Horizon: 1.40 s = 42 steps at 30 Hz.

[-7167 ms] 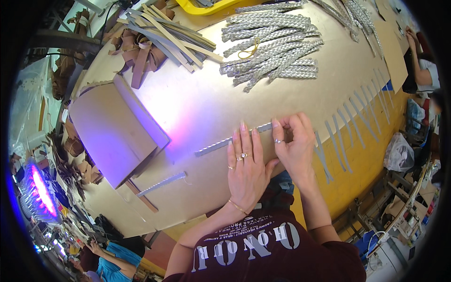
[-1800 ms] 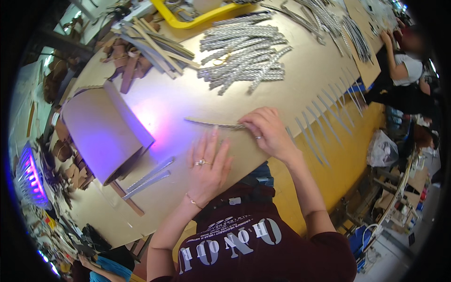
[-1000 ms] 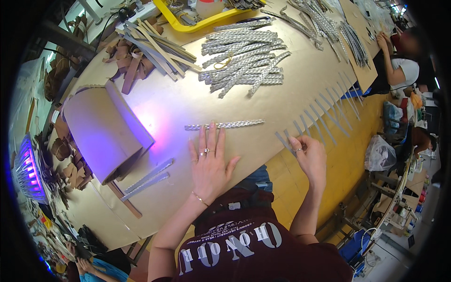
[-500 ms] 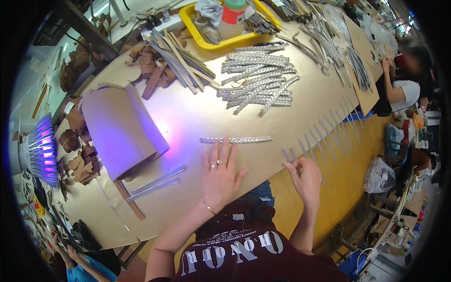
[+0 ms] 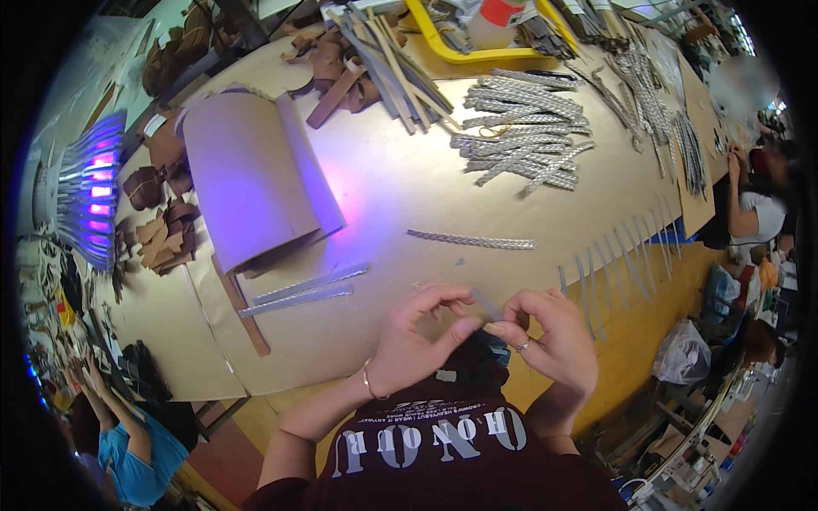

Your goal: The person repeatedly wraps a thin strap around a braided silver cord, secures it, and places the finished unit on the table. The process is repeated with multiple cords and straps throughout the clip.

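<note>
My left hand [image 5: 416,341] and my right hand [image 5: 552,339] meet at the near table edge, fingertips pinched together on a short thin grey strip [image 5: 486,304]. Just beyond them a single braided silver strip [image 5: 471,241] lies flat on the tan tabletop [image 5: 400,196], touched by neither hand. A row of several grey strips [image 5: 615,266] hangs stuck along the table edge to the right of my right hand. A heap of braided silver strips [image 5: 521,143] lies farther back.
A curled brown sheet [image 5: 251,175] lies at the left, with two silver strips [image 5: 305,289] beside it. A yellow tray [image 5: 477,53] stands at the back. A purple-lit lamp [image 5: 85,194] glows far left. Other people sit at the right [image 5: 754,213] and lower left [image 5: 128,443].
My left hand has lifted off the table by the braided strip. My right hand has come in from the row of edge strips. Both now pinch a grey strip between them.
</note>
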Motion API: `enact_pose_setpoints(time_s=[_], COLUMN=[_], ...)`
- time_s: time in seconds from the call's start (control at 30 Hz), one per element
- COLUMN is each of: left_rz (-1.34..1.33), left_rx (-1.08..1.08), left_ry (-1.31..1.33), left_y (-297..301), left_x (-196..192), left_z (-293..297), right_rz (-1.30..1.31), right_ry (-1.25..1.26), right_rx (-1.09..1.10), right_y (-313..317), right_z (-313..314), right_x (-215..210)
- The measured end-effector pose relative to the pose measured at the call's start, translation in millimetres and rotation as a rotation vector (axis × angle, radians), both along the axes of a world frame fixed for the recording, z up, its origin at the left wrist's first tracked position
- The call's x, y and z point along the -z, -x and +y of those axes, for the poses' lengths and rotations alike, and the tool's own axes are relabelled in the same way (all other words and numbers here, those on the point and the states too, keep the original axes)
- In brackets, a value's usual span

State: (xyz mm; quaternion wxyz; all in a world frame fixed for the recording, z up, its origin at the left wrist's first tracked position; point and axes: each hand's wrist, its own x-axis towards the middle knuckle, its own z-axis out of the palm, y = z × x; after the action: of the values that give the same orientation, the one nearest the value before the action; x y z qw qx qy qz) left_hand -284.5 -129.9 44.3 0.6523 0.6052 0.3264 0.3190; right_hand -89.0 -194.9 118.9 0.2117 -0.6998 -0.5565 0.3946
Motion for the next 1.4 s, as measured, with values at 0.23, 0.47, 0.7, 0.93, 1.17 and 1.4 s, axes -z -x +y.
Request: enact_pose_setpoints(time_s=[0.23,0.47,0.7,0.93,1.17,1.4], left_rz=[-0.078,-0.167,0.62,0.86,0.866,0.908], left_rx=[-0.149,-0.217,-0.235,-0.179,-0.207,-0.195], left_ry=[0.324,0.28,-0.655,-0.769,-0.746,-0.672], left_y=[7.7,1.8,5.0,9.0,12.9,11.1], left_x=[5.6,9.3,27.6,39.5,45.7,49.2], left_z=[6.5,3.5,33.8,37.4,30.3,26.2], right_rz=[-0.271,-0.213,-0.203,-0.297,-0.317,-0.332], right_ry=[-0.209,-0.313,-0.001,-0.124,-0.06,-0.023], right_rx=[-0.012,-0.048,0.092,-0.042,-0.055,-0.063], right_y=[17.0,30.3,32.9,41.6,41.6,41.1], right_z=[22.9,34.4,51.2,86.0,91.7,96.8], right_x=[9.7,15.0,22.3,61.0,71.7,71.9])
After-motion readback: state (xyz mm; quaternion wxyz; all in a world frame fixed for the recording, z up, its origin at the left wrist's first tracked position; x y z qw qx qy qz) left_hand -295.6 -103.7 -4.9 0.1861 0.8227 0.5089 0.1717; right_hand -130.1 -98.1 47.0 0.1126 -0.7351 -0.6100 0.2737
